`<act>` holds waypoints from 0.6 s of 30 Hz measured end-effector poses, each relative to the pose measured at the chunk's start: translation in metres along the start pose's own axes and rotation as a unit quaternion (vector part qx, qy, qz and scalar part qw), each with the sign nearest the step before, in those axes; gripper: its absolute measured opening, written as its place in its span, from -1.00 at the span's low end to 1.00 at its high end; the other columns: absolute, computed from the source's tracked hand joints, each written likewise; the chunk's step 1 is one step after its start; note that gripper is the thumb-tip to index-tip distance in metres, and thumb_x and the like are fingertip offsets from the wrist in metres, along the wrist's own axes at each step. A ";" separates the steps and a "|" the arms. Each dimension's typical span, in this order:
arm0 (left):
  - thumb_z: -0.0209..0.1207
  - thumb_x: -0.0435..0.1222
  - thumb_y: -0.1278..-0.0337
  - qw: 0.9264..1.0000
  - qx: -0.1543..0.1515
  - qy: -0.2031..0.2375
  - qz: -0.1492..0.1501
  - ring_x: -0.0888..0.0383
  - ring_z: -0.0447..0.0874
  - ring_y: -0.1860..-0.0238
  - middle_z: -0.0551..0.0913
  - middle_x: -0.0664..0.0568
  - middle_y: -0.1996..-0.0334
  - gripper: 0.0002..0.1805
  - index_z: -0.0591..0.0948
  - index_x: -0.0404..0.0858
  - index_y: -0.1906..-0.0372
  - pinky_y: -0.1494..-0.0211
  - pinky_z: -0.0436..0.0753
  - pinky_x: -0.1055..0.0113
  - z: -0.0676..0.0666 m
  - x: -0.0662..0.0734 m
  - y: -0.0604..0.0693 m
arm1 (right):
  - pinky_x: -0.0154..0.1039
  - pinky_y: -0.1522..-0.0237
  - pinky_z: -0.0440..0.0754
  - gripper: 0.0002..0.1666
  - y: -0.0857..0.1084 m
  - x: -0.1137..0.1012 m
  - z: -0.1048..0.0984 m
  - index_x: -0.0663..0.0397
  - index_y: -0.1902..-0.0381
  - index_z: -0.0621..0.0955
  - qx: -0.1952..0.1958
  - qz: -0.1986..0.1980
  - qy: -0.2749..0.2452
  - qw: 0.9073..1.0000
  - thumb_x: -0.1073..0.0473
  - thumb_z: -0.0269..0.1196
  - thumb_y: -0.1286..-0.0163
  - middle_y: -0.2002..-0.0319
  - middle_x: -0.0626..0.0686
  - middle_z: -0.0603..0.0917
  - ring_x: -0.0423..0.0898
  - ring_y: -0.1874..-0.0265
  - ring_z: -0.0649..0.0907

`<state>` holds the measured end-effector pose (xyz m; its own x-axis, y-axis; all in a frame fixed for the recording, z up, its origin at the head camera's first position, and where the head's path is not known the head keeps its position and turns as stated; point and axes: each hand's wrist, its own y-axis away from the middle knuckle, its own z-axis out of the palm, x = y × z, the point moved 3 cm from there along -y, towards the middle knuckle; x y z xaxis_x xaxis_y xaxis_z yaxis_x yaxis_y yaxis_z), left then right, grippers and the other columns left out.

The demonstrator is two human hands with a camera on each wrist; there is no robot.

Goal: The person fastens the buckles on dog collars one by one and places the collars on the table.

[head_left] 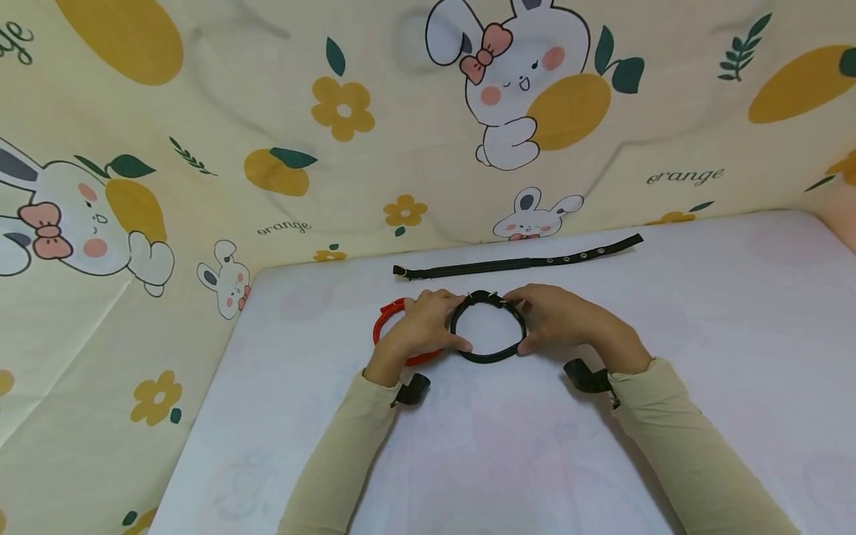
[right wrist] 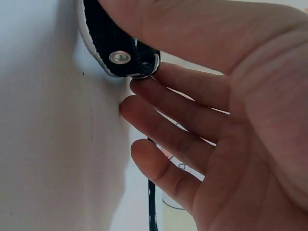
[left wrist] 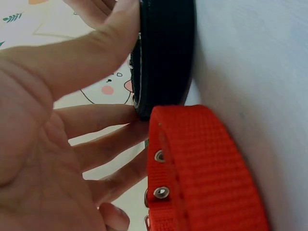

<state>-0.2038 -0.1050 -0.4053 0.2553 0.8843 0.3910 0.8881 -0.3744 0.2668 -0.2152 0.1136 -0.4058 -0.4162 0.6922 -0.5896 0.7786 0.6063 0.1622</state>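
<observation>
A black buckled collar (head_left: 493, 358), closed into a ring, stands on edge on the white table between the two hands. My left hand (head_left: 423, 325) holds its left side, thumb at the near part and fingers at the far part. My right hand (head_left: 567, 319) holds the right side the same way; in the right wrist view the other fingers (right wrist: 161, 159) are spread beside the collar's metal eyelet and buckle. A red collar (left wrist: 207, 163) with metal eyelets, also looped, stands close to the left hand, which partly covers it in the head view.
A second black collar (head_left: 481, 267) lies stretched out flat behind the hands, its buckle to the left and eyelets to the right. The white table (head_left: 495, 461) meets a cream cloth (head_left: 374, 171) printed with rabbits and oranges at its back and left.
</observation>
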 end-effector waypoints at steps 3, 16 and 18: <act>0.51 0.01 0.12 1.000 0.006 -0.003 -0.003 -0.04 0.36 -0.33 0.47 -0.02 -0.36 -0.06 0.42 -0.15 -0.43 -0.14 0.28 0.03 0.000 0.001 0.000 | 0.14 -0.24 0.48 -0.03 0.000 0.001 0.000 0.17 -0.33 0.46 -0.001 0.009 0.002 1.000 0.04 0.60 0.02 -0.14 0.17 0.62 0.13 -0.16 0.58; 0.50 0.01 0.08 1.000 0.008 0.021 0.004 -0.08 0.30 -0.41 0.39 -0.05 -0.43 -0.03 0.35 -0.13 -0.48 -0.36 0.23 -0.16 -0.010 -0.002 0.003 | 0.19 -0.28 0.44 0.00 0.008 0.010 -0.010 0.19 -0.41 0.39 0.010 0.005 -0.006 1.000 -0.02 0.54 -0.08 -0.28 0.21 0.53 0.17 -0.23 0.54; 0.47 -0.04 0.01 0.997 0.034 0.069 0.008 -0.10 0.36 -0.39 0.41 -0.07 -0.41 -0.10 0.37 -0.12 -0.46 -0.41 0.26 -0.19 -0.019 -0.012 0.006 | 0.21 -0.28 0.43 -0.02 0.014 0.019 -0.021 0.17 -0.45 0.34 0.027 0.021 -0.020 0.999 -0.05 0.48 -0.17 -0.34 0.21 0.47 0.19 -0.27 0.50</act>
<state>-0.2090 -0.1234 -0.3916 0.2189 0.8298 0.5134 0.9091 -0.3645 0.2015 -0.2227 0.1435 -0.3982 -0.3639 0.6998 -0.6147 0.8201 0.5536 0.1447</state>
